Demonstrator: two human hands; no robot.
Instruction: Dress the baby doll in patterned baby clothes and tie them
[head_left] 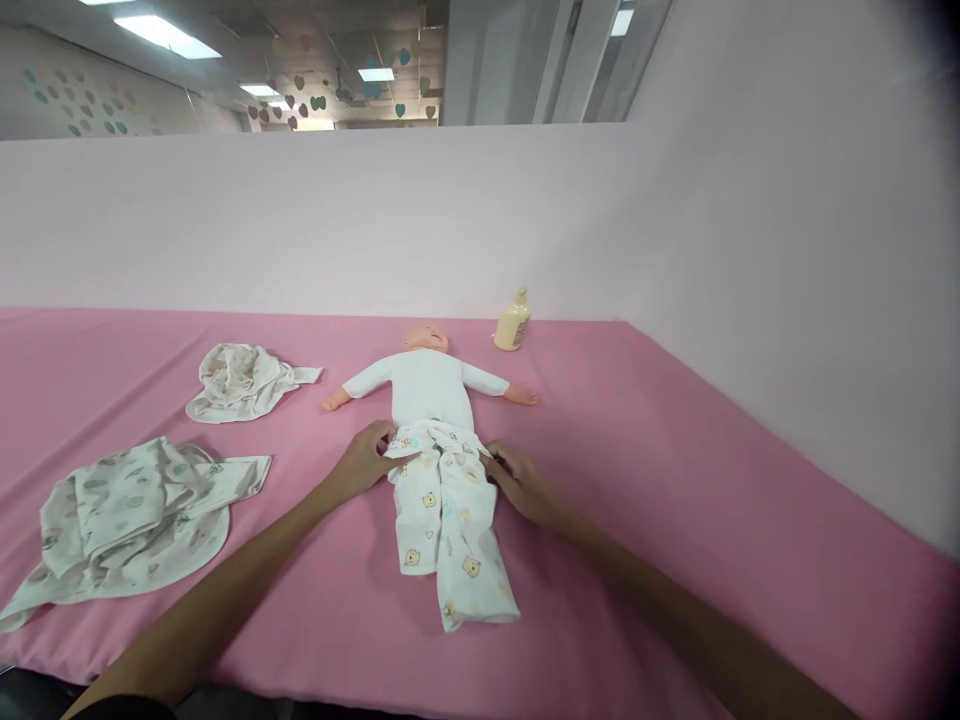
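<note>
A baby doll (431,385) in a white long-sleeved top lies on its back, arms spread, head toward the wall. White baby trousers (454,510) printed with small bears cover its legs, with the waistband at the doll's waist. My left hand (365,458) pinches the waistband at the left side. On the right side, my right hand (523,482) has its fingers closed on the waistband's edge. The doll's feet are hidden inside the trouser legs.
A pink sheet (637,450) covers the table, bounded by a white wall (315,220) behind and at right. A cream pump bottle (512,325) stands near the doll's head. Two crumpled printed cloth garments, one smaller (244,383) and one larger (135,515), lie at left.
</note>
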